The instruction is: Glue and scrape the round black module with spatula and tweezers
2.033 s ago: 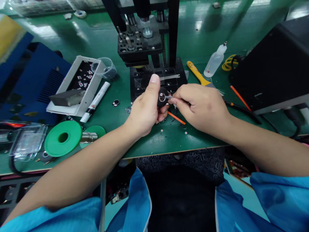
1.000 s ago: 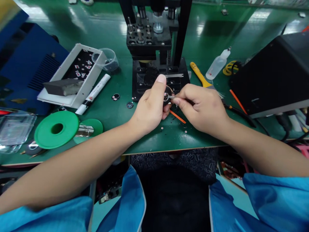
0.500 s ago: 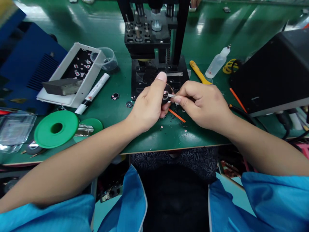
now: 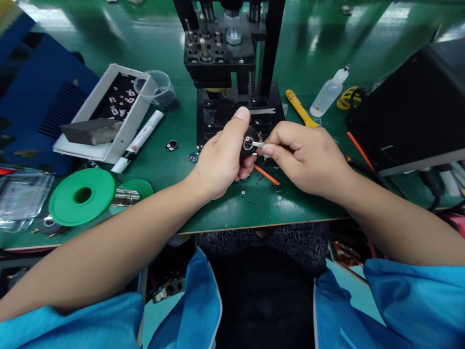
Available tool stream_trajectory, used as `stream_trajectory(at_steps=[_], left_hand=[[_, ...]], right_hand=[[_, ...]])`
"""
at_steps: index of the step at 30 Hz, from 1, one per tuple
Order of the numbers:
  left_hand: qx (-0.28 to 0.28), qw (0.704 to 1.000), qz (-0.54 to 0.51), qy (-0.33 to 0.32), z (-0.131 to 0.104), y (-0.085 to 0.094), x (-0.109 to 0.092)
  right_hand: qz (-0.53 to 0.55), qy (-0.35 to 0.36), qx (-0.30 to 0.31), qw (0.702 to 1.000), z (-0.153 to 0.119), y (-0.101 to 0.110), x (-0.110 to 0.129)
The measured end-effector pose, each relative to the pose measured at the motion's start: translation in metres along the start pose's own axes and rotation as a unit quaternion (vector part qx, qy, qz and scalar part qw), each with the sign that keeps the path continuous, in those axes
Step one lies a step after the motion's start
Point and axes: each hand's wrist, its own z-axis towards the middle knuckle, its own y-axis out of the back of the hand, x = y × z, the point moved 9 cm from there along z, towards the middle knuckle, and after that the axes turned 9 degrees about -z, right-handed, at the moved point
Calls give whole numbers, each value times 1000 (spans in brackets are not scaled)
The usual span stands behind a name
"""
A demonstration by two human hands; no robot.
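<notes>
A round black part (image 4: 248,140) with a ringed centre is gripped in my left hand (image 4: 222,162), its thumb pointing up along the part's left side. My right hand (image 4: 303,155) pinches a thin light metal tool (image 4: 258,144) between thumb and forefinger. The tool's tip is at the centre of the black part. Both hands are just in front of the black press (image 4: 221,72), above the green table (image 4: 203,213). An orange strip (image 4: 267,175) lies beneath them among dark crumbs.
On the left are a white tray (image 4: 125,140) with small pieces, a clear cup (image 4: 156,89), a marker (image 4: 140,140) and a green spool (image 4: 83,198). On the right are a yellow-handled tool (image 4: 300,107), a bottle (image 4: 327,94) and a black box (image 4: 410,111).
The black part is tilted slightly differently in my left hand, which has shifted a little to the left. My right hand stays nearly still with the metal tool.
</notes>
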Motion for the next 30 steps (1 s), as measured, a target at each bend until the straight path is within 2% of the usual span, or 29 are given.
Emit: stream_trajectory(at_steps=[4,7,18,30], left_hand=[[-15,999,-17,31,-2,-2,1],[-19,999,-21,25,-4,-5,0],[15,998,-51,45,-2,-13,2],[10,998,-57,36,-1,-12,1]], right_hand=[[-48,3,-17,999,-1,1,2],[-74,6,-28,997,-2,0,3],[-109,10,-35,993,-4,0,5],[-122,23,-37,992,-5,0,6]])
